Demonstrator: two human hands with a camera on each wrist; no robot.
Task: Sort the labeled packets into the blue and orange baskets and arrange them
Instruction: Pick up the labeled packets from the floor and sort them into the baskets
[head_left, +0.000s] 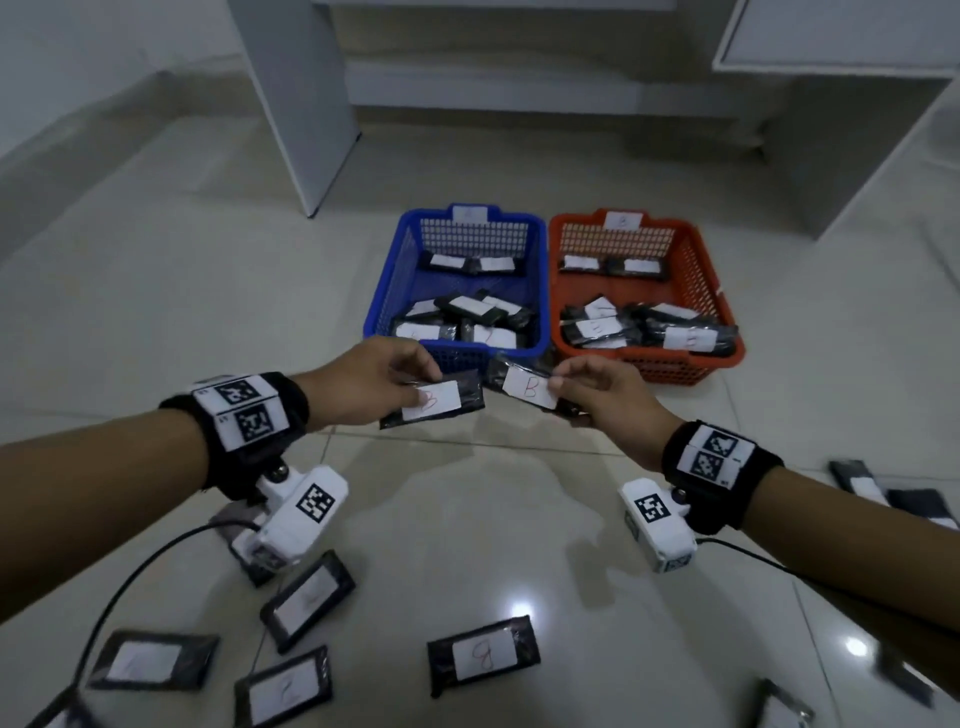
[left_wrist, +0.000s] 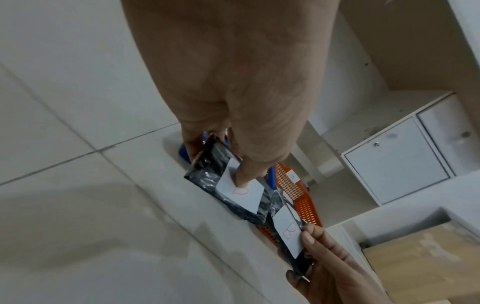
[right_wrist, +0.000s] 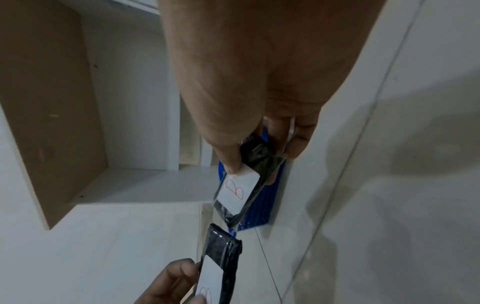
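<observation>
My left hand pinches a black packet whose white label bears a red B, thumb on the label. My right hand pinches a second black packet with a red B label. Both packets hang side by side above the floor, just in front of the blue basket and the orange basket. Each basket holds several labelled black packets and carries a white tag on its far rim.
Several more labelled packets lie on the tiled floor near me, at lower left and at right. A white cabinet panel stands behind the baskets at left, and white furniture at back right.
</observation>
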